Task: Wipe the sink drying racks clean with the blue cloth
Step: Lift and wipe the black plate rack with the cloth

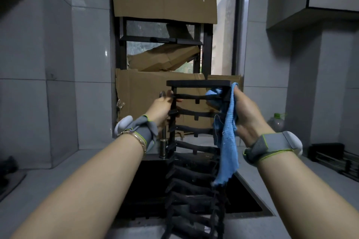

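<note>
A black roll-up drying rack (194, 114) with several cross slats hangs upright over the dark sink (151, 184); its lower end trails down into the basin. My left hand (162, 109) grips the rack's left side rail near the top. My right hand (246, 114) holds the blue cloth (228, 149) against the rack's right rail. The cloth wraps round the rail near the top slat and hangs down over the sink's right edge.
A metal tap (163, 141) stands just behind the rack's left rail. Cardboard sheets (139, 91) cover the window behind. A second dark rack (334, 158) lies on the right counter beside a plastic bottle (276, 122). Grey counter (58, 176) runs along both sides.
</note>
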A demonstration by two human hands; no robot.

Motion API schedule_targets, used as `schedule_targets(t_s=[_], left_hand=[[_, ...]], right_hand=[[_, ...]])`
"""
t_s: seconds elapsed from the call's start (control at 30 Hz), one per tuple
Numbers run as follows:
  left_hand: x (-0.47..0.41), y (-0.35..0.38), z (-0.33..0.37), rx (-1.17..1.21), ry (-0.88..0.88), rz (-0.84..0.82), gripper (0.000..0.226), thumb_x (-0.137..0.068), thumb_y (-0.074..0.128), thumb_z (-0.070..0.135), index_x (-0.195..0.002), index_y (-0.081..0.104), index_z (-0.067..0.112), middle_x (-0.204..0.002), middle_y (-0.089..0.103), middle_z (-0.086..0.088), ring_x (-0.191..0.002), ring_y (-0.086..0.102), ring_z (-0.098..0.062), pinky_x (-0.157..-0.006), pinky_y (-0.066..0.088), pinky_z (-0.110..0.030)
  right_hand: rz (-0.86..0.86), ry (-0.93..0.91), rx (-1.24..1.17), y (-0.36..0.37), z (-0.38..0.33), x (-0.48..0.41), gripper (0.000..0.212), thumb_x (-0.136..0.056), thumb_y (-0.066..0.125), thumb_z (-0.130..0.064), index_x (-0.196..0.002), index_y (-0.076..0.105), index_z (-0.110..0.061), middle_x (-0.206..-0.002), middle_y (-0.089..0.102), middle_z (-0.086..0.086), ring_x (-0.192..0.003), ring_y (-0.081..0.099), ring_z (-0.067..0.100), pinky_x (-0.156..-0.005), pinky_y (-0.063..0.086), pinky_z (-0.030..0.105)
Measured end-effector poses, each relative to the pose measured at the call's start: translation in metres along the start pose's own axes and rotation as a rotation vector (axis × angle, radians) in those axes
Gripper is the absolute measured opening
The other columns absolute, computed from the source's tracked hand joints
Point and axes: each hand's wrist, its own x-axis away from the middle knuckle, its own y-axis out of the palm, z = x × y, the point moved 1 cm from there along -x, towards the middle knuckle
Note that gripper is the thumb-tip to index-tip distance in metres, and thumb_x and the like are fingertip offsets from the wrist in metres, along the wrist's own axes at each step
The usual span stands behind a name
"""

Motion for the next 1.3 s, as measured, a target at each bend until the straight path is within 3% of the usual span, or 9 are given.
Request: schedule_targets(t_s=[0.17,0.3,0.4,0.53,0.7,0.87,1.07,1.2,1.3], left_hand=[[-0.011,-0.004,0.024,-0.376,0.020,0.106,0.016,-0.097,0.045,0.006,-0.086,0.057,0.009,-0.072,0.052,-0.008,-0.068,0.049,-0.021,-0.057,0.037,-0.027],[0.003,0.006,0.040,-0.006,-0.005,0.193,0.021,-0.100,0.034,0.005,-0.110,0.053,0.009,-0.086,0.060,-0.011,-0.078,0.058,-0.025,-0.061,0.047,-0.028],[0.016,0.012,0.047,0.070,0.123,0.262,0.025,-0.102,0.033,0.025,-0.093,0.052,0.012,-0.094,0.060,-0.011,-0.088,0.061,-0.024,-0.051,0.043,-0.018],[0.045,0.029,0.051,-0.151,0.248,0.074,0.064,-0.078,0.051,0.068,-0.110,0.056,0.012,-0.100,0.061,-0.001,-0.097,0.061,-0.020,-0.081,0.049,-0.032],[0.056,0.013,0.058,0.060,0.145,0.034,0.021,-0.092,0.056,0.036,-0.090,0.058,0.015,-0.080,0.059,-0.003,-0.048,0.058,-0.008,-0.043,0.042,-0.016],[0.059,0.011,0.060,0.155,0.147,-0.061,0.018,-0.095,0.049,0.025,-0.080,0.056,0.016,-0.072,0.054,-0.004,-0.062,0.053,-0.018,-0.058,0.048,-0.027],[0.049,0.010,0.059,0.031,0.155,0.048,0.021,-0.090,0.047,0.029,-0.078,0.061,0.017,-0.067,0.057,0.001,-0.059,0.052,-0.016,-0.050,0.041,-0.021],[0.049,0.008,0.055,-0.094,0.291,0.106,0.063,-0.074,0.052,0.065,-0.101,0.065,0.009,-0.104,0.067,-0.007,-0.095,0.062,-0.021,-0.084,0.049,-0.034],[0.056,0.010,0.050,-0.103,0.392,0.119,0.071,-0.064,0.058,0.062,-0.113,0.053,0.011,-0.106,0.058,0.003,-0.093,0.055,-0.004,-0.083,0.046,-0.018]], right_hand=[[0.247,-0.169,-0.042,0.013,0.000,0.010,0.025,-0.099,0.040,-0.020,-0.083,0.057,-0.010,-0.073,0.060,0.008,-0.040,0.045,0.009,-0.040,0.038,0.017],[0.467,-0.395,-0.033,0.026,0.001,0.019,0.028,-0.094,0.046,-0.012,-0.067,0.047,-0.016,-0.063,0.041,0.006,-0.052,0.037,0.016,-0.050,0.034,0.027],[0.560,-0.485,0.064,0.040,0.006,0.028,0.018,-0.093,0.050,-0.012,-0.076,0.053,-0.018,-0.069,0.048,-0.001,-0.059,0.043,0.010,-0.054,0.040,0.022],[0.354,-0.547,0.169,0.061,0.021,0.040,0.022,-0.090,0.053,-0.004,-0.083,0.054,-0.025,-0.089,0.059,0.005,-0.081,0.055,0.014,-0.075,0.047,0.027],[0.167,-0.437,0.225,0.056,0.011,0.042,0.038,-0.079,0.045,0.014,-0.083,0.057,-0.021,-0.083,0.061,0.008,-0.072,0.058,0.017,-0.064,0.049,0.029],[0.271,-0.467,0.117,0.045,-0.018,0.035,0.037,-0.080,0.044,0.014,-0.099,0.042,-0.018,-0.080,0.055,-0.001,-0.065,0.055,0.007,-0.058,0.048,0.019],[-0.214,-0.872,1.089,0.064,-0.017,0.044,0.040,-0.076,0.054,0.008,-0.112,0.060,-0.009,-0.102,0.065,0.001,-0.094,0.057,0.021,-0.093,0.037,0.025],[-0.234,-1.047,1.384,0.069,-0.021,0.031,0.029,-0.075,0.051,0.001,-0.102,0.063,-0.002,-0.092,0.067,0.015,-0.085,0.057,0.035,-0.080,0.037,0.036],[-0.282,-1.146,1.409,0.072,-0.017,0.027,0.029,-0.071,0.052,-0.004,-0.095,0.066,0.001,-0.082,0.068,0.015,-0.076,0.062,0.034,-0.070,0.046,0.037]])
